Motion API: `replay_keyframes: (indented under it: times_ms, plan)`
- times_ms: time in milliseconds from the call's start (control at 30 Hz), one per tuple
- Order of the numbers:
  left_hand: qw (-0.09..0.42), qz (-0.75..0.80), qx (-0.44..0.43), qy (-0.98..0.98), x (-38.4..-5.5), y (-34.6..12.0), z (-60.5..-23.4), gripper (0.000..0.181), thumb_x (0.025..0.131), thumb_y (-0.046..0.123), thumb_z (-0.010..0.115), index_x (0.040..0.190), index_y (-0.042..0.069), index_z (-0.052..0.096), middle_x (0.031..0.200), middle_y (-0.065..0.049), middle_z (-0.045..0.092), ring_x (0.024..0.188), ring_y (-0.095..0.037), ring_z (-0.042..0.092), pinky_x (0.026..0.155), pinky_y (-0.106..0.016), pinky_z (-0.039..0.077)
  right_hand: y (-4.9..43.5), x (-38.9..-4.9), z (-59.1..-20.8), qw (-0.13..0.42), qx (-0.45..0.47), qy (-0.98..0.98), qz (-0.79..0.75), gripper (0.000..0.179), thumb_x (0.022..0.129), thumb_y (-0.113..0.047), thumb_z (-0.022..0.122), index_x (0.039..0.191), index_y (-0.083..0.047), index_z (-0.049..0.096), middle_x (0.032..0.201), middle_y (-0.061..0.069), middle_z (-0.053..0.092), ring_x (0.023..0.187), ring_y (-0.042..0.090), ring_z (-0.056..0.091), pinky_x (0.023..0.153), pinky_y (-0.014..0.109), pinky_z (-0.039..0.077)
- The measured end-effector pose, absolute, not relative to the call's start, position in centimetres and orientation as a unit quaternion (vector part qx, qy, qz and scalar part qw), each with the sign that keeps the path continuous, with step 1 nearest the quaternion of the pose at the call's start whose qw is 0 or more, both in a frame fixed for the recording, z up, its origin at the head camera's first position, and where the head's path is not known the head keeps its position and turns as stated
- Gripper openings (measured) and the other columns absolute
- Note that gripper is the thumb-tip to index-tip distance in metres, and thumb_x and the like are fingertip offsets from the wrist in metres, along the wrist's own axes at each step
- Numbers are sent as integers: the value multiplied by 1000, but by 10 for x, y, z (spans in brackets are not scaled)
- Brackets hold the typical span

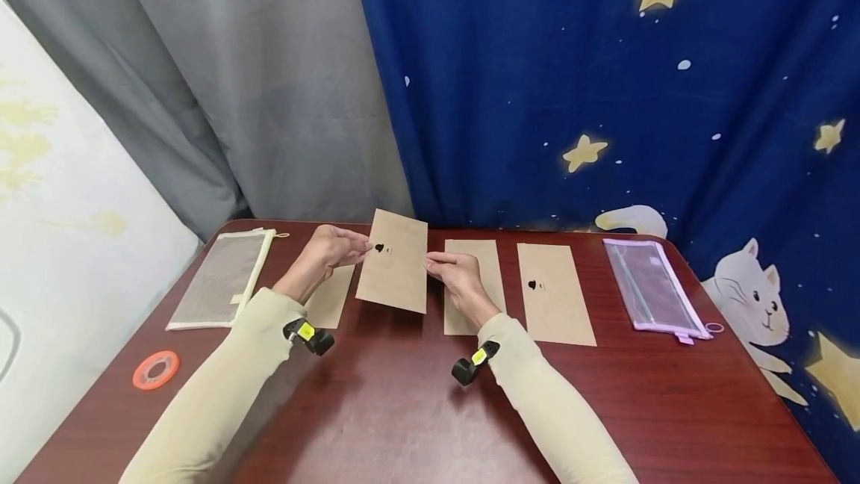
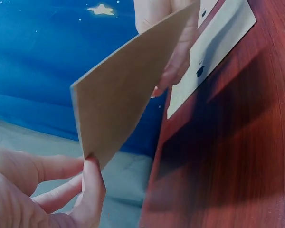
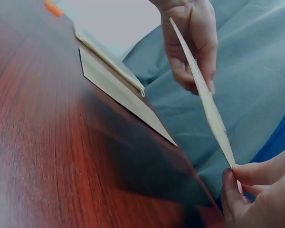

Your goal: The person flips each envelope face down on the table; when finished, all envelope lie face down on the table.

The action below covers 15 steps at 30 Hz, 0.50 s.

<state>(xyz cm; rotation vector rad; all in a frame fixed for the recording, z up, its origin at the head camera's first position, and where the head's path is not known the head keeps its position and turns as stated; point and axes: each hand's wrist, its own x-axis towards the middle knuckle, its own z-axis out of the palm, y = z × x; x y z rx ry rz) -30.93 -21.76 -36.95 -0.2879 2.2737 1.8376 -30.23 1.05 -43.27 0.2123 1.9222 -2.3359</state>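
Note:
A thin brown kraft-paper notebook with a small black hat-like print is held tilted above the table. My left hand pinches its left edge between thumb and fingers, which also shows in the left wrist view, where the left hand is at the lower corner. On the opposite edge, my right hand pinches it with thumb and fingertips. The right wrist view shows the notebook nearly edge-on. Behind the left wrist lies another brown notebook, partly covered. A third lies under the right hand.
Another printed brown notebook lies right of the hands. A cream mesh zip pouch is at the table's left, a purple one at the right. An orange ring lies front left. Curtains hang behind the table.

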Motion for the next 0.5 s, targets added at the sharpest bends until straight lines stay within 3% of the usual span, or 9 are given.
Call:
replay_keyframes:
  times_ms: [267, 433, 500]
  plan:
    - [116, 605, -68, 785, -307, -214, -355, 31, 93, -5, 65, 121, -18, 62, 84, -4, 75, 68, -4, 71, 82, -29, 63, 16, -301, -431, 60, 58, 662, -745, 29, 86, 6, 74, 115, 5, 73, 116, 20, 73, 88, 8, 70, 98, 32, 60]
    - [120, 574, -67, 807, -306, -210, -340, 29, 93, -2, 67, 118, -16, 65, 99, -17, 77, 66, -6, 72, 74, -24, 64, 15, -300, -424, 52, 35, 696, -716, 23, 87, 0, 75, 110, 5, 75, 108, 18, 76, 83, 7, 71, 88, 27, 62]
    - [114, 564, -68, 815, -305, -209, -335, 29, 92, -2, 67, 118, -16, 65, 103, -20, 76, 65, -6, 72, 70, -23, 64, 13, -299, -421, 24, 18, 736, -676, 20, 88, -5, 76, 106, 3, 77, 104, 16, 77, 82, 8, 70, 82, 23, 61]
